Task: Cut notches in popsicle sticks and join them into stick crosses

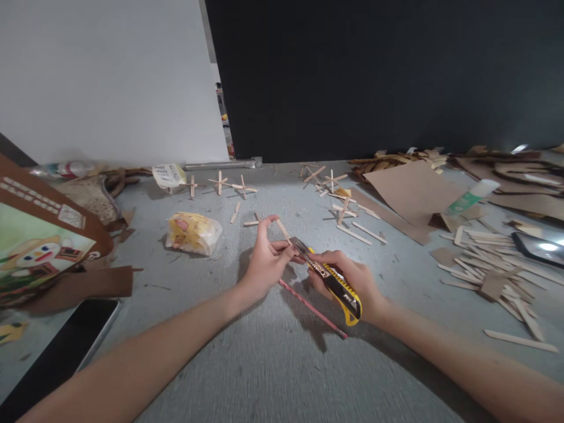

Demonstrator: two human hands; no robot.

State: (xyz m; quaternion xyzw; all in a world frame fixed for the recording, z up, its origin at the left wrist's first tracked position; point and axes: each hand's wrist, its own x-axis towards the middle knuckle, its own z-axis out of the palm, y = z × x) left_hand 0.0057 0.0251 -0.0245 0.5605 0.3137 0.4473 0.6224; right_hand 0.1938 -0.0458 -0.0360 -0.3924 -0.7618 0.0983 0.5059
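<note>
Yellow-black knife (338, 286) in right grip (363, 283), wooden stick (283, 230) in left grip (264, 259).

Just below the left fingers (263, 230), the upper end of the thin pink rod (314, 309) is hidden, and, far to their left, the black rectangular phone (66, 343) is cut by the edge.

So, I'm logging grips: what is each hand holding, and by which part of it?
The left hand holds a wooden craft stick, seemingly by its two ends; the right hand grips a yellow and black utility knife by its handle.
</note>
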